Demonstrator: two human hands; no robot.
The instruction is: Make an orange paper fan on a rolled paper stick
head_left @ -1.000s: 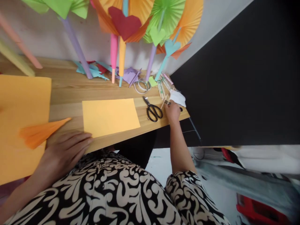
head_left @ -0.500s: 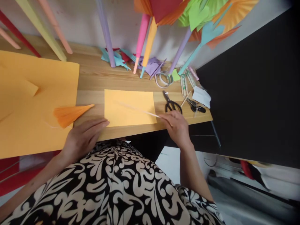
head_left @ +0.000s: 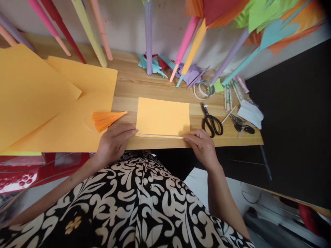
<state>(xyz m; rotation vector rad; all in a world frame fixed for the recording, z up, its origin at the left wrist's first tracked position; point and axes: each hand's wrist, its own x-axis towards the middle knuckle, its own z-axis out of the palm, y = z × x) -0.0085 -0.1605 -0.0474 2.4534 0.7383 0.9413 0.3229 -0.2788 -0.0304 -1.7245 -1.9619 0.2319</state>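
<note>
A rectangle of yellow-orange paper (head_left: 162, 117) lies flat near the front edge of the table. Along its near edge runs a thin white stick (head_left: 160, 136), nearly parallel to that edge. My right hand (head_left: 203, 146) pinches the stick's right end at the paper's lower right corner. With fingers stretched out, my left hand (head_left: 115, 139) touches the paper's lower left corner, close to the stick's other end. Just beyond the left hand rests an orange fringed paper tassel (head_left: 107, 119). Black-handled scissors (head_left: 210, 120) lie beyond my right hand.
Large yellow-orange sheets (head_left: 100, 82) cover the table's left side. Tape rolls (head_left: 204, 90), wrapped sticks (head_left: 227, 96), a wooden stick (head_left: 229, 114) and a white paper piece (head_left: 250, 113) lie at right. Paper scraps (head_left: 192, 74) and coloured paper tubes (head_left: 148, 41) stand along the wall.
The white stick has come down from slanting over the paper to lying along its near edge. My view has shifted left, so the table things appear further right.
</note>
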